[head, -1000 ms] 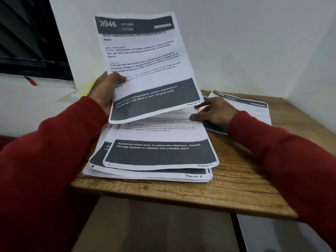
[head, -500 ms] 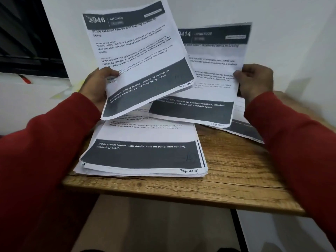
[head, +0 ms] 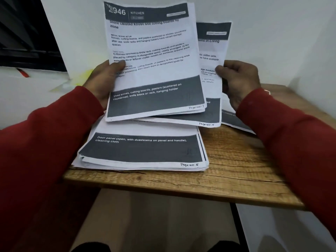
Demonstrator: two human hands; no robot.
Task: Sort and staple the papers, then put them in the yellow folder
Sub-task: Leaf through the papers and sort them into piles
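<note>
**A:** Head view, sorting stage. Which hand has which sheet?

**B:** Left hand (head: 103, 79) grips a small sheaf headed "Kitchen" (head: 154, 59) by its left edge, thumb curled over the front. Right hand (head: 238, 77) pinches the right edge of a single "Living" sheet (head: 212, 70), fingers curled round it. Neither hand is free.

**A:** And how do the two lie to each other?

**B:** Both stand nearly upright, long axes vertical and roughly parallel. The "Living" sheet sits behind the sheaf and offset to the right, its left part hidden. Its foot, marked "Page No: 5", hangs lower than the sheaf's foot.

**A:** So the coming move?

**B:** Judged from this, the sheet travels leftward behind the sheaf, or goes down to a pile. The right hand alone carries it; the left need only hold steady.

**A:** Where is the rest of the paper?

**B:** A thick stack (head: 143, 150) lies flat on the wooden table (head: 236, 170), directly below both hands, its top page also marked "Page No: 5". Another printed sheet (head: 234, 120) lies on the table to the right, mostly hidden under the right wrist.

**A:** Stapler? Yellow folder?

**B:** No stapler shows. A blurred yellow patch (head: 85, 75) past the left hand could be the folder; I cannot tell.
</note>
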